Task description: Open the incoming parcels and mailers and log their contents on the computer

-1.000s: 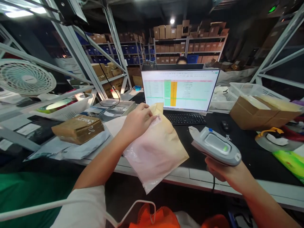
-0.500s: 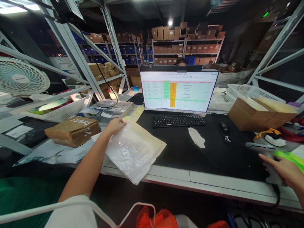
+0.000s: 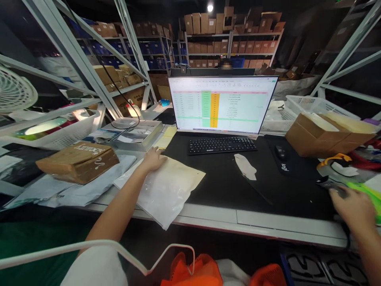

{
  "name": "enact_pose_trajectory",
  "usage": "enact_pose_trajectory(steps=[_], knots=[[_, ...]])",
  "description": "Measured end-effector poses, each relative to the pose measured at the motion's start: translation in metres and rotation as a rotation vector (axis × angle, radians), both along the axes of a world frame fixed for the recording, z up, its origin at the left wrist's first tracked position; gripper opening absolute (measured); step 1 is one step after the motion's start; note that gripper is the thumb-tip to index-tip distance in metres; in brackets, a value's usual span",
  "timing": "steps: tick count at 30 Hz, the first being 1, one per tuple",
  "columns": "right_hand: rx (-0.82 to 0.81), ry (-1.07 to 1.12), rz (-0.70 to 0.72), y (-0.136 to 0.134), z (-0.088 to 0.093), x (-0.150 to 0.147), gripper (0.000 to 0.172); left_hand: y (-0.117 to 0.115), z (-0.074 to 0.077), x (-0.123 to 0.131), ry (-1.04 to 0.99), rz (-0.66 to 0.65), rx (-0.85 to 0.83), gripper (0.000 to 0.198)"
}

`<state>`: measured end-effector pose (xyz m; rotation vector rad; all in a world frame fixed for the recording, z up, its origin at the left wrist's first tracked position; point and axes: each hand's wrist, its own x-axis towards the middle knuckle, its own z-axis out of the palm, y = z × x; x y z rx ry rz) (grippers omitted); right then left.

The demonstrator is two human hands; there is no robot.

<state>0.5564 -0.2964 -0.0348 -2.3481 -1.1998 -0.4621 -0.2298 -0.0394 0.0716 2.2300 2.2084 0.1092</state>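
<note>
My left hand (image 3: 153, 158) lies with its fingers loosely flat on the top left corner of a yellowish packet (image 3: 175, 183). A clear plastic bag (image 3: 154, 198) lies on top of it, and both rest on the desk with a corner hanging over the front edge. My right hand (image 3: 354, 208) is at the far right of the desk, blurred, right beside a grey handheld scanner (image 3: 327, 183) that lies on the black mat (image 3: 226, 182). Whether its fingers still touch the scanner I cannot make out. The scanner's cable (image 3: 347, 235) drops over the desk edge.
A monitor (image 3: 222, 104), keyboard (image 3: 222, 145) and mouse (image 3: 280, 152) stand behind the mat, with a white paper scrap (image 3: 245, 167) on it. Brown boxes sit left (image 3: 77, 161) and right (image 3: 321, 137). A metal tray (image 3: 135, 133), white baskets and an orange bag (image 3: 193, 272) are nearby. A person sits behind the monitor.
My left hand lowered the packet flat onto the desk. My right hand carried the scanner to the right and set it down at the desk's right end.
</note>
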Motion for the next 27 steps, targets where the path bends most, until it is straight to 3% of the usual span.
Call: enact_pose_trajectory(steps=[4, 7, 11, 14, 20, 27], knots=[[0.000, 0.117, 0.308, 0.057, 0.021, -0.076, 0.054, 0.013, -0.012, 0.029, -0.002, 0.055, -0.018, 0.067], [-0.037, 0.151, 0.362, 0.110, 0.028, -0.104, 0.045, 0.015, -0.021, 0.037, -0.006, 0.112, -0.038, 0.070], [-0.046, 0.152, 0.238, 0.165, 0.030, -0.099, 0.046, 0.012, -0.027, 0.033, -0.014, 0.120, -0.067, 0.071], [-0.079, 0.163, 0.251, 0.189, 0.028, -0.090, 0.053, 0.013, -0.031, 0.029, -0.031, 0.121, -0.099, 0.071], [-0.121, 0.104, 0.206, 0.209, 0.017, -0.087, 0.067, 0.019, -0.040, 0.027, -0.094, 0.135, -0.167, 0.072], [-0.120, 0.162, 0.170, 0.238, 0.010, -0.076, 0.072, 0.016, -0.036, 0.033, -0.104, 0.167, -0.227, 0.073]])
